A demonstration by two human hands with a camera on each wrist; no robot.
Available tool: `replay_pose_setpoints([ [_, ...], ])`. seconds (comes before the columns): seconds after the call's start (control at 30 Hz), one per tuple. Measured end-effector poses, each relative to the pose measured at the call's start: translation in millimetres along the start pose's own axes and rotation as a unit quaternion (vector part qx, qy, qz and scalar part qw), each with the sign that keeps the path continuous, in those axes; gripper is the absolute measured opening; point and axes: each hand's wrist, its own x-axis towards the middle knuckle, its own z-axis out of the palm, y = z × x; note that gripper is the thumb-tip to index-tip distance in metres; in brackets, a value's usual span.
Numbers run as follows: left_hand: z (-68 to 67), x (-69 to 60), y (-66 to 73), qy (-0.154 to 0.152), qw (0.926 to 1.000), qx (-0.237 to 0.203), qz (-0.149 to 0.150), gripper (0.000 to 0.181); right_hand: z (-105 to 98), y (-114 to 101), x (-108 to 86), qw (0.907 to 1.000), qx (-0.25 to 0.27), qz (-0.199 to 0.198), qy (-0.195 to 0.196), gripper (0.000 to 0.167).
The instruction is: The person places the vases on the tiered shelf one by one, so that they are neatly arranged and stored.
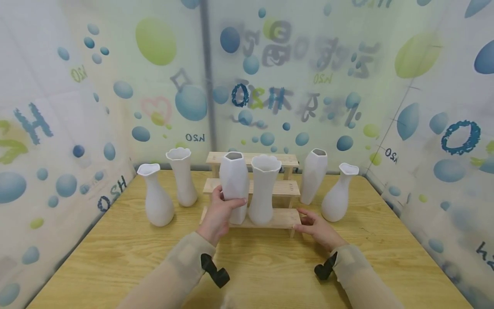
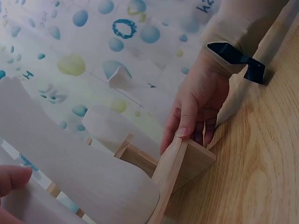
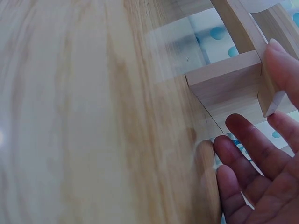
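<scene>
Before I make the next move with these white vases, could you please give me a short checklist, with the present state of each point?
1. Faceted vase held: ok, the left grip is around its lower part.
2. Stand held: ok, the right grip is at the right end of its lowest tier.
3. Faceted vase's base resting fully on that tier: cannot tell.
4. Fluted vase well back from the tier's front edge: not ok, its base sits close to it.
5. Wide gap between these two vases: not ok, they are close side by side.
6. Four side vases upright on the table: ok.
</scene>
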Motion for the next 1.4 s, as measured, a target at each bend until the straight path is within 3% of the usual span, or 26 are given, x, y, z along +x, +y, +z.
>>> replay_pose_setpoints([
  [0.37,6.3,-2.0,-4.5,0.003,0.9999,-0.007,0.013,0.086,1.2,-0.6,0.7,1.0000,0.007,0.000,0.000,0.076],
  [0.97,4.1,-4.2,-11.7,-0.013,0.9990,0.016,0.038,0.086,2.0,-1.7,-0.6,0.9999,0.011,0.002,0.001,0.076],
  [1.17,-5.2,-8.1,-11.2,-0.027,0.9990,0.021,0.029,0.092,2.0,-0.9,0.2,0.9999,0.015,0.006,0.002,0.076],
  [1.4,-28.7,-19.8,-4.1,-0.019,0.9982,0.039,0.040,0.089,2.4,-1.5,-0.4,0.9997,0.023,0.001,0.001,0.076],
])
